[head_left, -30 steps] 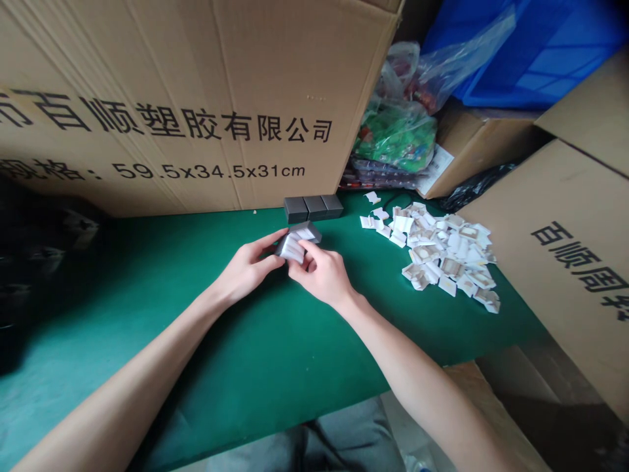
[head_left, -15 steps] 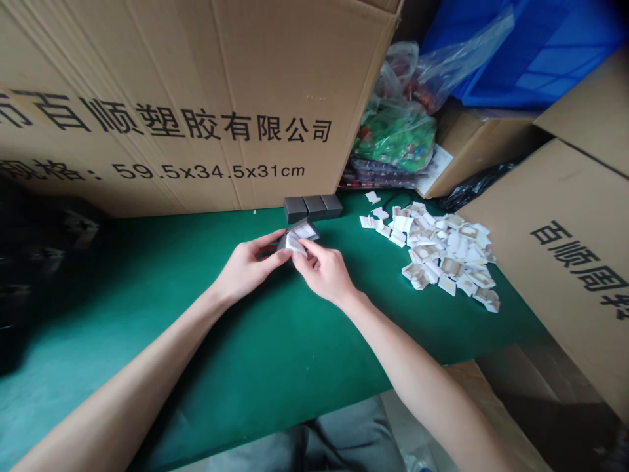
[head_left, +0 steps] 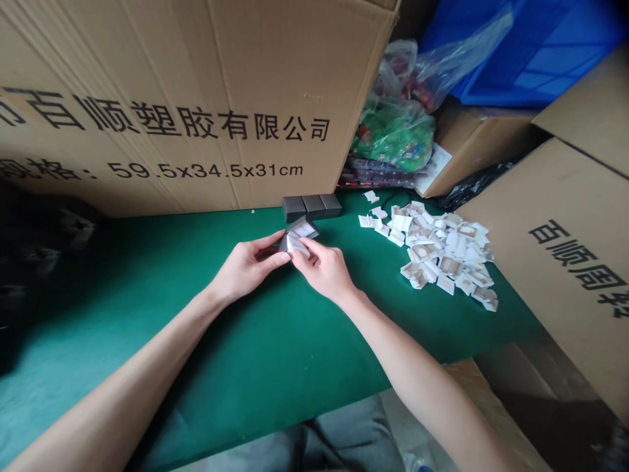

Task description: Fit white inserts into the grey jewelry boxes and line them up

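Observation:
Between my two hands is a small dark grey box [head_left: 310, 227] with its lid tilted up and a pale lining showing. My left hand [head_left: 248, 265] is closed on the box's left side, thumb in front and fingers behind. My right hand [head_left: 327, 270] pinches a folded white insert [head_left: 297, 244] at the front of the open box. Just behind stand three closed dark grey boxes [head_left: 313, 208] in a row. Off to the right lies a loose heap of white folded inserts [head_left: 449, 246].
A large printed carton [head_left: 196, 78] walls off the back of the green table [head_left: 275, 354]. Another carton [head_left: 560, 262] borders the right side. Bags of green and red items [head_left: 398, 134] lie at the back, near a blue bin [head_left: 531, 59]. Dark objects [head_left: 39, 255] stand at the left.
Both hands stay almost in place at the box. The white insert has shifted very slightly under my right fingers, and the whole view has drifted a little.

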Motion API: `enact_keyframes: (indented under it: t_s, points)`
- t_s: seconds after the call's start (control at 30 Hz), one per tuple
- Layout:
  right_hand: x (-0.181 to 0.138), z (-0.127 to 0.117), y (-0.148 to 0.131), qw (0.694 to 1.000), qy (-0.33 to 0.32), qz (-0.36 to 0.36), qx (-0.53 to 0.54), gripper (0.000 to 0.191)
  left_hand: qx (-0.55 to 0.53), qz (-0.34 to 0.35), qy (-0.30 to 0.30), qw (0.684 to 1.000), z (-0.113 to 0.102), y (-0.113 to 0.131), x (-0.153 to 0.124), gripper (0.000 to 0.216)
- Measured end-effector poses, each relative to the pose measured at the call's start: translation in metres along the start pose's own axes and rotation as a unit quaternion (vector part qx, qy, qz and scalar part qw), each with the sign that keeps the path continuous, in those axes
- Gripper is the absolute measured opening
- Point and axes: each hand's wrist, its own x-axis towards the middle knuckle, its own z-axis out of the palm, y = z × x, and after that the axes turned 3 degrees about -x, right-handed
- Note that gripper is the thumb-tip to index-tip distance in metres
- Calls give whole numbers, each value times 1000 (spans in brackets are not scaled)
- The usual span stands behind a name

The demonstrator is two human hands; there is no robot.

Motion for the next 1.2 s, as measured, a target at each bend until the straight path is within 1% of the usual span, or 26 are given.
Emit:
enact_keyframes:
  t_s: [0.17, 0.27, 0.47, 0.63, 0.7, 0.77, 0.83, 0.9, 1.03, 1.2]
  points:
    - [1, 0, 1, 1000, -6, 17, 21, 39, 6, 2, -2, 1000, 0, 0, 1, 90]
    - [2, -1, 1, 999, 4, 30, 38, 42, 10, 1, -6, 1000, 0, 0, 1, 91]
    - [2, -1, 1, 1000, 14, 16, 22, 35, 7, -1, -12, 1000, 0, 0, 1, 90]
    - [2, -2, 0, 999, 13, 25, 35, 36, -23, 7, -8, 1000, 1, 4, 0, 90]
    - [2, -3, 0, 997, 10, 41, 57, 37, -38, 11, -1, 999, 3, 7, -1, 85]
    - [3, -4, 0, 995, 5, 59, 85, 38, -48, 13, 1, 999, 4, 9, -1, 76]
    - [4, -5, 0, 991, -2, 76, 112, 36, -49, 16, 1, 999, 5, 11, -2, 67]
    - [4, -5, -1, 988, -10, 87, 127, 35, -44, 20, 11, 999, 6, 12, -1, 62]
    - [4, -5, -2, 992, 10, 84, 89, 31, -28, 32, 31, 999, 7, 11, 0, 61]
    - [4, -3, -1, 997, 36, 61, 30, 27, -11, 49, 28, 998, 6, 7, 1, 58]
